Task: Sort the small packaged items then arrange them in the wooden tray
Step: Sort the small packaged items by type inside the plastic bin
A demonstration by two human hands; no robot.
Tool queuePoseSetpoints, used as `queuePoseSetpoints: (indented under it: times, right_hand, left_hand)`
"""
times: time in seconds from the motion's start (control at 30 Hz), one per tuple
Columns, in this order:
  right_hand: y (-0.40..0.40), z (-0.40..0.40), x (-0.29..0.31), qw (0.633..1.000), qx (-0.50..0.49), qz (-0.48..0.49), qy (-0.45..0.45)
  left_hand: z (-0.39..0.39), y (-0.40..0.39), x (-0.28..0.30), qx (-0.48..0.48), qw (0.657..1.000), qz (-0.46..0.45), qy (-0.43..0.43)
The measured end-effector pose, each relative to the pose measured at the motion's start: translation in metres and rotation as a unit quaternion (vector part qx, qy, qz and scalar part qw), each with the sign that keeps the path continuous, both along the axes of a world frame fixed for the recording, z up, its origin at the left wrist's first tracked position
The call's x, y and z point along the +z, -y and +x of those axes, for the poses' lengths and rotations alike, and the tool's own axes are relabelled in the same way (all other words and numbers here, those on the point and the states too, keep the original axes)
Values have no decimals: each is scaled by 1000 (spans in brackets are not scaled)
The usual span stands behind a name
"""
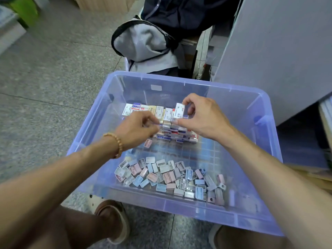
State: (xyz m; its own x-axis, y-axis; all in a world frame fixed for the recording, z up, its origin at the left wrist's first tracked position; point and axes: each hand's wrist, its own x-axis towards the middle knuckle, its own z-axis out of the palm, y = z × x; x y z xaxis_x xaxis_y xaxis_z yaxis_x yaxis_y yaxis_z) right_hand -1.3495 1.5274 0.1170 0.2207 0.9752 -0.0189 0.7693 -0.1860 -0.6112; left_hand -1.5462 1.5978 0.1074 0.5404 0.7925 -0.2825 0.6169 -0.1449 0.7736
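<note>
Both hands work at the far end of a clear blue plastic bin (265, 112) set on the floor. Right hand (203, 117) pinches a small white box (179, 110) between thumb and fingers, holding it at the top right end of a stack of small boxes (170, 128) built against the bin's far wall. Left hand (138, 129), a bead bracelet (117, 142) on its wrist, reaches toward the stack's left side with fingers curled; whether it grips anything cannot be told, since the fingertips blur against the boxes.

Risk, judged from the layout: the stack stands several layers high with an upright row on top, and a nudge from either hand as the white box goes in could tip that row or slide the lower layers forward. One pink item (147, 142) lies alone just in front of the stack. A loose heap of pastel sharpeners (170, 177), pink, blue and grey, fills the near end of the bin, well apart from the stack; a toppled box could fall in among them and undo the sorting. No wooden tray is in view, so the arranging step seems not yet begun.

Speckled grey floor tiles (53, 87) surround the bin. A grey and black backpack (143, 42) sits beyond it, a grey cabinet (278, 51) rises at right, and a sandalled foot (115, 220) rests at the near edge.
</note>
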Motion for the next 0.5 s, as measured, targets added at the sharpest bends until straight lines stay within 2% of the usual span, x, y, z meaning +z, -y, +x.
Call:
queuePoseSetpoints:
  times: [0.1, 0.2, 0.33, 0.5]
  right_hand:
    - [-12, 3, -15, 1000, -18, -17, 18]
    - [-21, -3, -25, 999, -16, -8, 39]
    - [-28, -11, -36, 997, 3, -8, 80]
    - [-27, -14, -44, 994, 11, -15, 104]
  left_hand:
    - [-17, -6, -23, -129, 971, 102, -176]
    - [-21, -16, -44, -166, 944, 111, -262]
    - [-17, -26, -69, -208, 919, 110, -316]
    - [-12, -32, -90, -248, 911, 100, -313]
